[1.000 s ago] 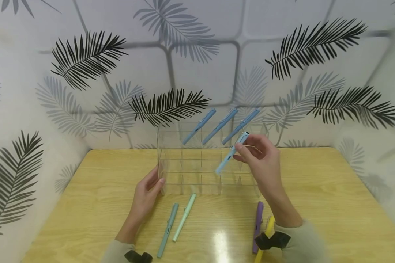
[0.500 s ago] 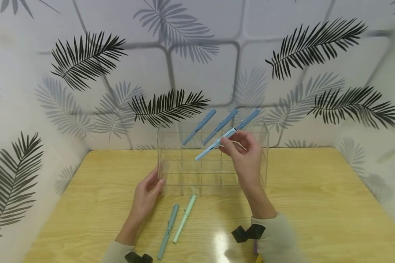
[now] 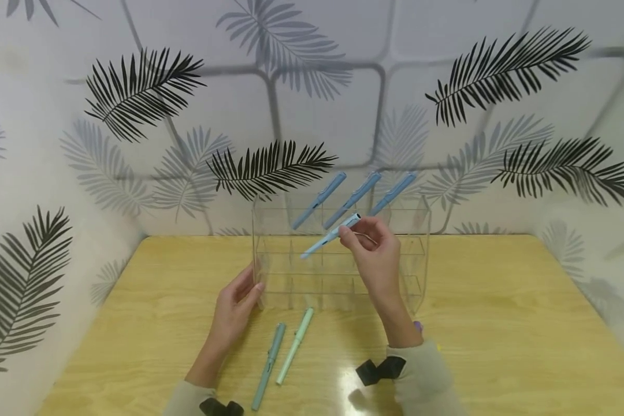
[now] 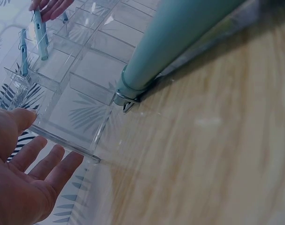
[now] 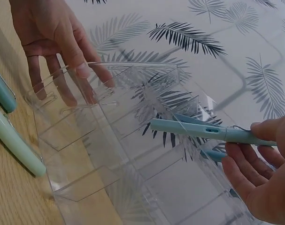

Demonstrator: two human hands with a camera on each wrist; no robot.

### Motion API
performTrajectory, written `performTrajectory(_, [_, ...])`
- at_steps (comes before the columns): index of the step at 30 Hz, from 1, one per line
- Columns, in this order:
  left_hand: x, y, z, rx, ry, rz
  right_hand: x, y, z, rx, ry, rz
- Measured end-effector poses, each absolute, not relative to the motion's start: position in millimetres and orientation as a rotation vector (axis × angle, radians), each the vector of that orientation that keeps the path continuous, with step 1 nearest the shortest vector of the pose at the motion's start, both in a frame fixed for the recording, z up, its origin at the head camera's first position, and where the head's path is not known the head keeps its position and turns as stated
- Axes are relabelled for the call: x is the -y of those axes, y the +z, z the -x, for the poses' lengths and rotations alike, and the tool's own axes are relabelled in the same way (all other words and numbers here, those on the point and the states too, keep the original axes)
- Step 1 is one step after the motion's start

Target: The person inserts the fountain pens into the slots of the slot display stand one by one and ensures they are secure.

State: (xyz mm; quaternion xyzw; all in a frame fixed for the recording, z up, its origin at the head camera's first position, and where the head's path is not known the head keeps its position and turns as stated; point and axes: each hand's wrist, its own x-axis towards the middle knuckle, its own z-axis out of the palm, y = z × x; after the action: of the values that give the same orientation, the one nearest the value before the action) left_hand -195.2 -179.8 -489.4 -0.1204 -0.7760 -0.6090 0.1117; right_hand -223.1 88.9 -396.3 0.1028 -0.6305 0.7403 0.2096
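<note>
A clear plastic pen rack (image 3: 416,278) with stepped compartments stands on the table. Its left side wall is held at the front edge by my left hand (image 3: 234,309), thumb in front and fingers along the outside. My right hand (image 3: 378,254) pinches a light-blue pen (image 3: 325,238) near its clip end, tilted, over the middle rows of the rack. In the right wrist view this pen (image 5: 189,129) points its plain end toward the rack's left part. Three darker blue pens (image 3: 319,200) lean in the back row; the right one is partly behind my hand.
A grey-green pen (image 3: 268,367) and a mint pen (image 3: 294,346) lie on the wooden table (image 3: 151,323) before the rack. Purple (image 3: 418,326) and yellow bits show beside my right sleeve. A leaf-patterned backdrop (image 3: 322,115) rises behind.
My right hand has carried the light-blue pen leftward over the rack, its slant becoming flatter. The purple and yellow pens are now mostly hidden by the right arm. The left hand stays put.
</note>
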Motion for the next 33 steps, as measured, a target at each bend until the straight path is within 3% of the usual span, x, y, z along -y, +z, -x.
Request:
performTrajectory(16, [180.6,-488.5,196.1,2.295,-1.812,0.325,-87.8,-383.6,238.2,2.108,1.938,-0.416])
performTrajectory(33, [180.2,-488.6,195.5,2.321,-1.779,0.313,-84.2,-378.3,242.6,2.314,1.680,-0.268])
